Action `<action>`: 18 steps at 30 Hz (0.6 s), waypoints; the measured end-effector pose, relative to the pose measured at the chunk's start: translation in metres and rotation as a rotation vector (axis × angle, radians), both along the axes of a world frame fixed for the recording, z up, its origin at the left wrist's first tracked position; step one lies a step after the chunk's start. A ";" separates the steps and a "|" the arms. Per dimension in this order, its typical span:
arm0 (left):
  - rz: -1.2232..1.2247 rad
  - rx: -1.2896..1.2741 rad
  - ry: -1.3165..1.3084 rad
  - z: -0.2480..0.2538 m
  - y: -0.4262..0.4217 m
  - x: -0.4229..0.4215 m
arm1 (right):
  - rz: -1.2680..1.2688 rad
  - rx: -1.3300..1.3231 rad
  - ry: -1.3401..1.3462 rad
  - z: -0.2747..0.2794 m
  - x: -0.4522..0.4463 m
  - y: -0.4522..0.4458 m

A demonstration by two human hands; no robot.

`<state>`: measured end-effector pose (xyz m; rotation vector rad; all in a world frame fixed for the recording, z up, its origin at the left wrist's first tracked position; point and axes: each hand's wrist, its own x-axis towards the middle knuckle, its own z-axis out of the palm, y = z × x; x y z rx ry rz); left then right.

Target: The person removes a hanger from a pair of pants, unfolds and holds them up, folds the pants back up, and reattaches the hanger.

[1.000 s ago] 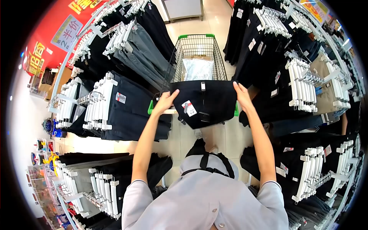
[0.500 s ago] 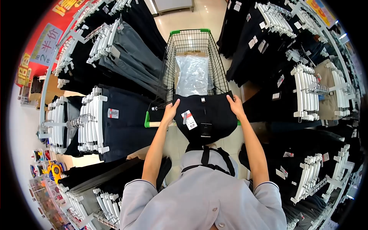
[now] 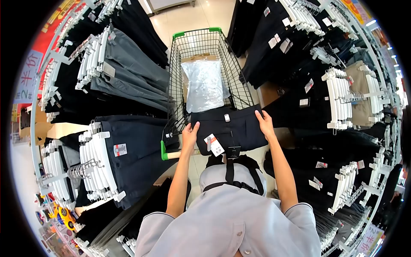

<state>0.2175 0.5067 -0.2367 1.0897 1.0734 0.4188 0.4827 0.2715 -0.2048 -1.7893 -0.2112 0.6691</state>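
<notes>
Black trousers, folded into a compact bundle, are stretched between my two hands in front of my waist. My left hand pinches their left edge, thumb on top. On the right edge, my right hand is closed in the same way. A white and red price tag lies on the fabric, beside a small dark label. Just beyond the trousers is a shopping cart with green corners, holding a clear plastic-wrapped package over brown cardboard.
Racks of dark trousers on white hangers line the left side, with grey trousers farther up. More racks with white hangers stand on the right. The cart's handle is partly behind the trousers.
The view has turned, so the cart and racks sit differently in frame. The trousers, hanging lower and looser before, now look more compact and sit nearer my body. Both hands have kept their hold.
</notes>
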 end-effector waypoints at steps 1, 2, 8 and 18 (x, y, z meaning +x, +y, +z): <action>0.064 0.042 0.082 0.000 -0.002 0.003 | -0.008 -0.008 -0.005 0.000 0.000 -0.002; 0.072 -0.008 0.022 0.005 -0.001 0.002 | -0.032 -0.017 0.055 0.003 -0.001 -0.002; 0.111 0.029 0.008 0.016 0.003 0.006 | -0.079 0.047 0.238 0.016 0.005 -0.001; 0.047 0.089 -0.147 0.006 0.006 -0.006 | -0.073 0.229 0.549 0.021 0.027 0.000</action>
